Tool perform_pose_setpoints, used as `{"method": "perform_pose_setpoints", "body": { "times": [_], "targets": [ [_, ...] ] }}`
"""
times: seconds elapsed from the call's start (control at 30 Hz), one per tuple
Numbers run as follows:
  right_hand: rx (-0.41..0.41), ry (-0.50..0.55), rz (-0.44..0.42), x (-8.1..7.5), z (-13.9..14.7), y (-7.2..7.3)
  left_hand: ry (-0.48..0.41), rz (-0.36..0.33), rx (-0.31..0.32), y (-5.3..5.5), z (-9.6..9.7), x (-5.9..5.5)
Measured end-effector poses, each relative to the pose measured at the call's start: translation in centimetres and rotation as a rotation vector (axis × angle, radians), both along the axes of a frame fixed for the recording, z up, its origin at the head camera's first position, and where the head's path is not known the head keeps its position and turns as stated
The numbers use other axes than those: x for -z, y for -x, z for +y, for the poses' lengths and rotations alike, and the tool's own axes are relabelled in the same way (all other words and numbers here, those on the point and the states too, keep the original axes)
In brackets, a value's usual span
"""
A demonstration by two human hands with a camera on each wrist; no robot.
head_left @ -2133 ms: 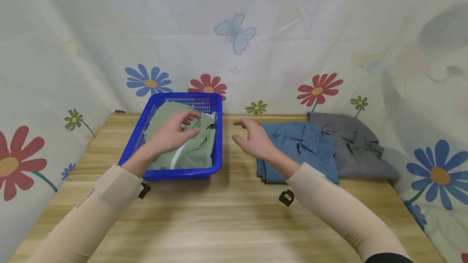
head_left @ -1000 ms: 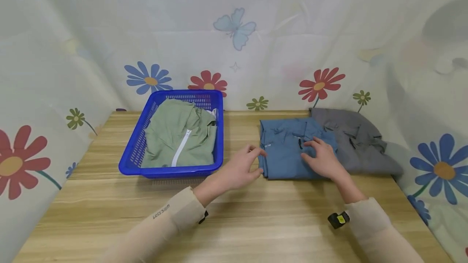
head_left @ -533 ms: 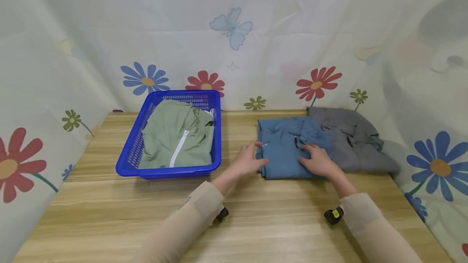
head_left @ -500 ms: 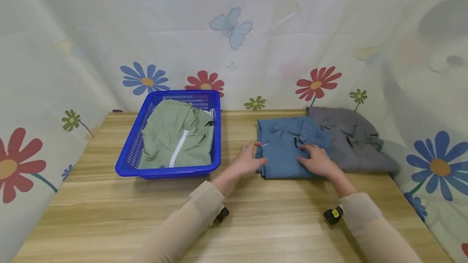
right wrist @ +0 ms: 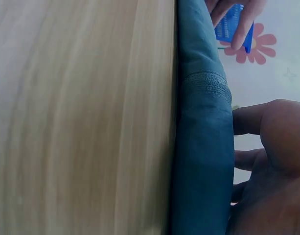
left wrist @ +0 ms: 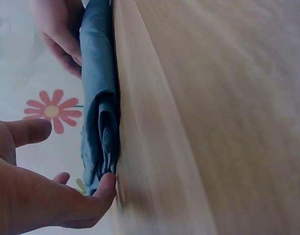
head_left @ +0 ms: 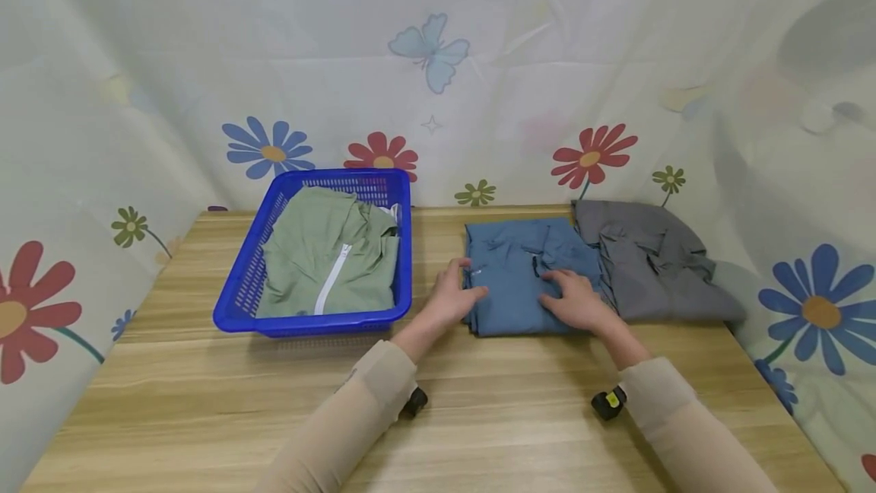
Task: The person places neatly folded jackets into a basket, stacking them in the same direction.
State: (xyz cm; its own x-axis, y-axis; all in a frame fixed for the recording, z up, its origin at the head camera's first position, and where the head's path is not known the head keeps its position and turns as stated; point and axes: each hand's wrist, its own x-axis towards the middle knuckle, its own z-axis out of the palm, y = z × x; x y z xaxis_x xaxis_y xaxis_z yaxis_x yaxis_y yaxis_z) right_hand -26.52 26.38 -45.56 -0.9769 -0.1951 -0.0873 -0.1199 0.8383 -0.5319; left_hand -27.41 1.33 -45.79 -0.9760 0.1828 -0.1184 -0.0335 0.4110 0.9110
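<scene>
A folded blue jacket [head_left: 513, 299] lies flat on the wooden table, with a small dark detail near its middle. My left hand [head_left: 448, 297] is at its left side. In the left wrist view, a fingertip of that left hand [left wrist: 52, 196] touches the layered edge low by the table, while the thumb stands apart. My right hand [head_left: 578, 301] rests its fingertips on top of the jacket's right part. Seen from the right wrist, the fingers of the right hand [right wrist: 274, 161] meet the upper face of the blue jacket [right wrist: 203, 147]; their tips are partly hidden.
Left of the hands stands a blue plastic basket [head_left: 404, 287] holding a green garment [head_left: 315, 257] with a white zip. A folded grey garment [head_left: 657, 265] lies right beside the blue jacket. A flowered cloth [head_left: 499, 97] hangs behind the table [head_left: 479, 417].
Both hands have moved from above the basket area to the blue jacket. Over the last half second the jacket has slid slightly left with the hands, uncovering more of the grey garment.
</scene>
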Motion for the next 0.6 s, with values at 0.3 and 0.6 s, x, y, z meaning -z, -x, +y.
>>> {"method": "perform_pose_setpoints", "body": {
  "times": [0.3, 0.6],
  "targets": [
    [-0.032, 0.056, 0.046, -0.1, -1.7, -0.2, -0.038, 0.022, -0.046, 0.0, -0.6, 0.2],
    [0.196, 0.130, 0.223, -1.1, -0.6, -0.4, 0.028, 0.025, -0.100, 0.2, -1.0, -0.1]
  ]
}}
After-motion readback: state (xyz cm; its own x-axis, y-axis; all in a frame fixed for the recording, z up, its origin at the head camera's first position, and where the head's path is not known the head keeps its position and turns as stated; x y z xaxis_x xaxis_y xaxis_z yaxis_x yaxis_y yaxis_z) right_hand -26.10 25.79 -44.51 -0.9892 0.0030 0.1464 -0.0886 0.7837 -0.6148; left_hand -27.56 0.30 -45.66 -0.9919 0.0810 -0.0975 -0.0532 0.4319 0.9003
